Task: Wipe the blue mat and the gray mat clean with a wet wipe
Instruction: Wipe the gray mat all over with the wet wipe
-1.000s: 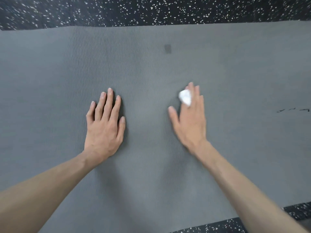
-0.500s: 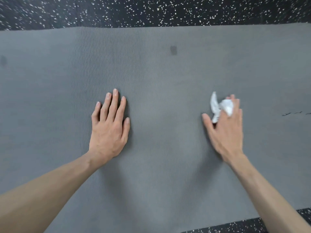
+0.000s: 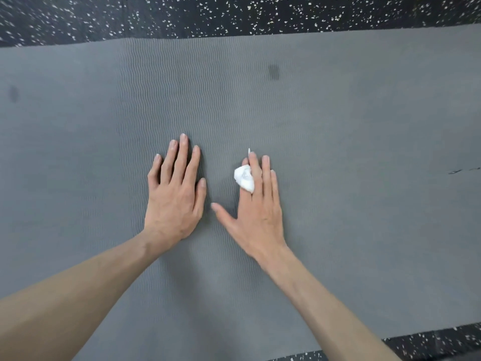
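One gray mat, one wipe, two hands and two dark smudges are in view. The left hand lies flat on the mat, fingers straight and close together, thumb tucked alongside, holding nothing. The right hand, just beside it at 3 o'clock, presses flat too; its fingers are straight, thumb spread toward 10 o'clock, and the crumpled white wipe bulges up between index and middle finger. One smudge sits at 1 o'clock from the hands, the other far off at 10 o'clock. The mat's far edge meets speckled floor at 12 o'clock; its near edge shows at 5 o'clock. Bare mat stretches wide toward 3 and 9 o'clock.
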